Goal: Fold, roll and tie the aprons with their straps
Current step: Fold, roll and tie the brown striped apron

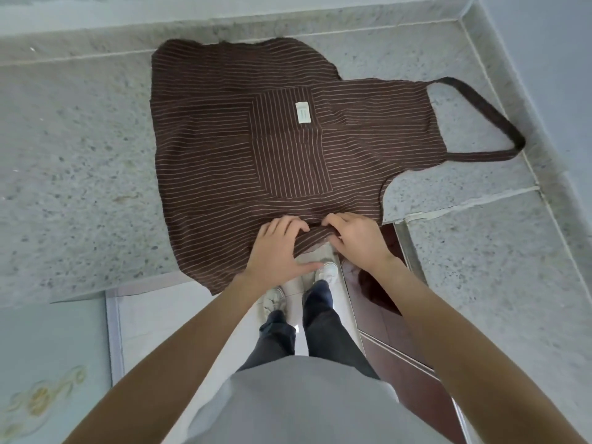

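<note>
While the apron (256, 139) lies flat, both hands grip its near edge.
Left hand (275, 248) and right hand (355, 238), fingers curled closed on cloth, apparently starting a fold away across the bench (80, 155).

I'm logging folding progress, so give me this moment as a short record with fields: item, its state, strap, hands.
item: brown striped apron with pocket
surface: speckled stone counter
state: spread flat, near edge overhanging the counter, not yet rolled
strap: neck loop lying at right, untied
left hand: pinching the near edge
right hand: pinching the near edge beside it
</note>
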